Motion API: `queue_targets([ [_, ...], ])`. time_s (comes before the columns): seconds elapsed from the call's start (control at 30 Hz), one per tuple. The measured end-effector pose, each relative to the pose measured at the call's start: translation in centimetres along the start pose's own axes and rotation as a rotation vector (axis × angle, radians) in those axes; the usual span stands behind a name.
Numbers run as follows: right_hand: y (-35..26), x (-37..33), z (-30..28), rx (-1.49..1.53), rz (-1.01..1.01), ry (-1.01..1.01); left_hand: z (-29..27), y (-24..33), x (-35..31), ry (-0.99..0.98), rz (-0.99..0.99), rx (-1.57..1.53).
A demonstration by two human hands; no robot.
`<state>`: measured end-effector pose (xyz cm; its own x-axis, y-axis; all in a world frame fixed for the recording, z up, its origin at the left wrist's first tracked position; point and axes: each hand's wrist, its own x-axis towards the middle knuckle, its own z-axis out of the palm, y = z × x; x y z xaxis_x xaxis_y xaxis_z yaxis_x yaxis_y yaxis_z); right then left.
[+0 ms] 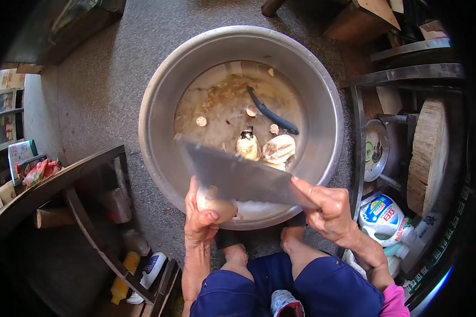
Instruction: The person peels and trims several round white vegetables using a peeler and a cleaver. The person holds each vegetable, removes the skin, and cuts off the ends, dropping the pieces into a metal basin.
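Cleaver [240,171] in the right hand [328,208]: fingers wrapped at the handle end, index finger laid along the blade. Long axis runs from that hand, lower right, up and left across the near half of the basin [238,45]; free end points to the left wall. Blade a bit blurred; can't tell which edge is the sharp one.

Left hand [198,217] is curled around a pale chunk [219,208], thumb on the near side, at the basin's near-left rim. Blade covers the chunk's far part, so its full long axis isn't readable, and can't tell if steel touches it.

In the basin: murky water, a dark curved strip [274,115] slanting far-left to near-right in the right half, a dark-tipped piece [248,147] pointing away from the person, a wide pale piece [279,149] just right of it, small round slice [201,121] off to the left.

Room: most water surface is beyond the blade, far and left. Right rim sits near the metal rack [358,148], narrow strip of floor [108,84] between; wider floor far-left. Knees and shorts [328,282] bound the near side, wooden rack [71,171] the near-left.
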<state>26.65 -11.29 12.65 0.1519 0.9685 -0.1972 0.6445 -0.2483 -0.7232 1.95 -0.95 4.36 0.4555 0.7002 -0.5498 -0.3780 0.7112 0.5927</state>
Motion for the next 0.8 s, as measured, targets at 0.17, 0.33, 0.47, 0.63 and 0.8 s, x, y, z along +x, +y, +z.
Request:
queue_targets([
  [0.17, -2.2, -0.3, -1.9, 0.181, 0.044, -0.174, 0.6, 0.1, 1.2, 0.049, -0.080, -0.009],
  [0.33, -1.1, -0.5, -3.6, 0.546, 0.517, -0.228, -1.0, 0.9, 1.2, -0.026, 0.027, 0.046],
  [0.47, -0.3, -2.1, -5.0, 0.550, 0.595, -0.318, -2.5, 2.2, 1.5, -0.012, 0.061, 0.241],
  [0.63, -1.1, -1.6, -4.5, 0.513, 0.542, -0.427, -1.2, 3.3, 1.5, -0.124, -0.013, 0.271],
  [0.8, -1.5, 0.4, -4.2, 0.505, 0.368, -0.548, 0.0, 3.5, 1.0, -0.145, -0.007, 0.417],
])
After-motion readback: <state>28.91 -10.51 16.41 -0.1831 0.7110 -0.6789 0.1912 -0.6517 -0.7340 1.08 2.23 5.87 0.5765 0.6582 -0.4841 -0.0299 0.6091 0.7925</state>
